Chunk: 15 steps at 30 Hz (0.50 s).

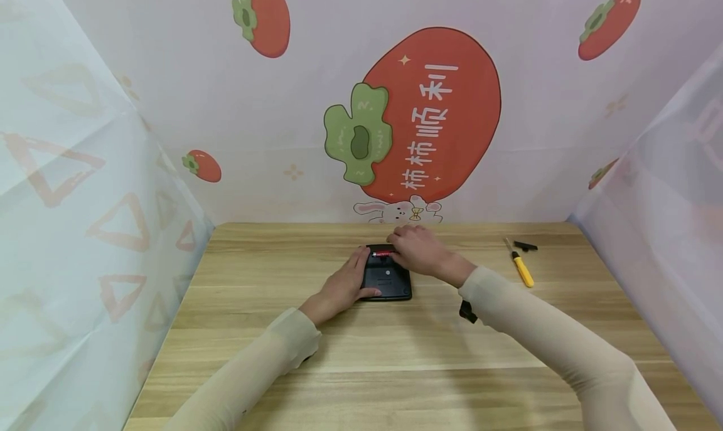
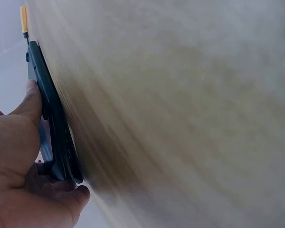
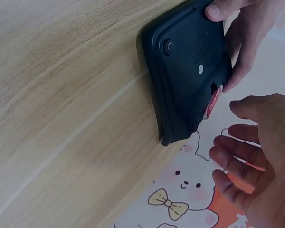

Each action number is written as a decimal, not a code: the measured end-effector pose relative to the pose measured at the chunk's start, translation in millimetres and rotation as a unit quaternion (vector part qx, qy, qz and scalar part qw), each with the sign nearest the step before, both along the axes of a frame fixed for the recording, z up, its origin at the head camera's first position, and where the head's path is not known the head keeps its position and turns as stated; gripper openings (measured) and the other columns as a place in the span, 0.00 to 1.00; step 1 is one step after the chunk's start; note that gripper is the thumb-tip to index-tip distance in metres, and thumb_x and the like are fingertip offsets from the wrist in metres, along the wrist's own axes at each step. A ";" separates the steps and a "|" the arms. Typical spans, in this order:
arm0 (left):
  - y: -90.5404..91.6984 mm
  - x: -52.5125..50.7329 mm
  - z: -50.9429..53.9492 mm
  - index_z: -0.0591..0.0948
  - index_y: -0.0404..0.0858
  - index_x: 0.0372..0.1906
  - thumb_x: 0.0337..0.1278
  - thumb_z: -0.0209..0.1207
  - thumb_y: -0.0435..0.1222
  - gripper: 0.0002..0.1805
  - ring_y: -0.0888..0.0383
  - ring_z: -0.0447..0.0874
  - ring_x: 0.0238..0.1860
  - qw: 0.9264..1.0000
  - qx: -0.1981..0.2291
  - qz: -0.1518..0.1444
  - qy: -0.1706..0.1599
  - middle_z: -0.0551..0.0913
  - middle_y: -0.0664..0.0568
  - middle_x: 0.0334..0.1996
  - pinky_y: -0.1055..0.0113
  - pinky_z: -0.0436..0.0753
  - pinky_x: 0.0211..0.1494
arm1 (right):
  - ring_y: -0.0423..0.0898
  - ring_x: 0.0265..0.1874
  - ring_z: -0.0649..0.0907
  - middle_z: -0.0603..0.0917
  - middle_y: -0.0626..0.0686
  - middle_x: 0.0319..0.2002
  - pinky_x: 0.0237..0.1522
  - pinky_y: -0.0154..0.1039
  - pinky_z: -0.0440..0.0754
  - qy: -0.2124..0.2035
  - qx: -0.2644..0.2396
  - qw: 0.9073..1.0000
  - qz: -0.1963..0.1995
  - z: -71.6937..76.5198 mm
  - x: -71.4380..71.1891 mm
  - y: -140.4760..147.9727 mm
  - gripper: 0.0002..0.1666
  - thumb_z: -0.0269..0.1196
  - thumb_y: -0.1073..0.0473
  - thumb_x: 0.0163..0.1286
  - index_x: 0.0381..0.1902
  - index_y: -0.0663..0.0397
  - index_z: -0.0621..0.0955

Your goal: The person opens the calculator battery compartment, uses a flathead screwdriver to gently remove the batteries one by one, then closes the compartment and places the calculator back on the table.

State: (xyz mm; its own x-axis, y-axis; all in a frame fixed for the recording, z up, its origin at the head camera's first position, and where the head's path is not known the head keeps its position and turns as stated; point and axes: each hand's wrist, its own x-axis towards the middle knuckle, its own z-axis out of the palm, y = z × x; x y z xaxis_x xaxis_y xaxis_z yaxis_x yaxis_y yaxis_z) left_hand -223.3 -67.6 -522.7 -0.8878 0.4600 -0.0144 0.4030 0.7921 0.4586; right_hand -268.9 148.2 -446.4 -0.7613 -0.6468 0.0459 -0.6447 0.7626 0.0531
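Note:
A black calculator [image 1: 392, 288] lies back side up on the wooden table, with round feet and a small white sticker showing. In its battery recess near the far edge sits a red battery [image 3: 213, 102]. My left hand [image 1: 343, 283] grips the calculator by its left side, thumb on the back and fingers along the edge. Beside the far right corner hovers my right hand [image 1: 420, 252]; in the right wrist view its fingers are spread, loosely bent and hold nothing, apart from the battery.
On the right of the table [image 1: 271, 268] lie a yellow-handled screwdriver [image 1: 524, 271] and a small black cover [image 1: 526, 246]. A printed cloth backdrop [image 1: 305, 186] rises behind the table's far edge, with similar sheets on both sides.

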 end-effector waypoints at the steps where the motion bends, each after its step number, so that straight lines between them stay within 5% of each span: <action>1: -0.1 0.2 0.5 0.51 0.32 0.85 0.66 0.68 0.56 0.57 0.41 0.65 0.79 1.000 0.000 0.000 0.002 0.54 0.35 0.83 0.50 0.75 0.75 | 0.55 0.52 0.86 0.88 0.56 0.51 0.59 0.57 0.85 -0.002 0.000 1.000 0.000 -0.7 -0.3 -0.9 0.21 0.70 0.51 0.74 0.58 0.57 0.87; 15: -0.3 -1.2 -1.0 0.50 0.32 0.85 0.67 0.68 0.56 0.57 0.41 0.64 0.80 1.000 -0.009 -0.003 0.005 0.53 0.35 0.83 0.50 0.76 0.74 | 0.53 0.48 0.87 0.89 0.56 0.48 0.56 0.54 0.87 -0.003 -0.002 1.000 0.011 -9.7 -4.7 -9.6 0.17 0.69 0.54 0.75 0.55 0.57 0.88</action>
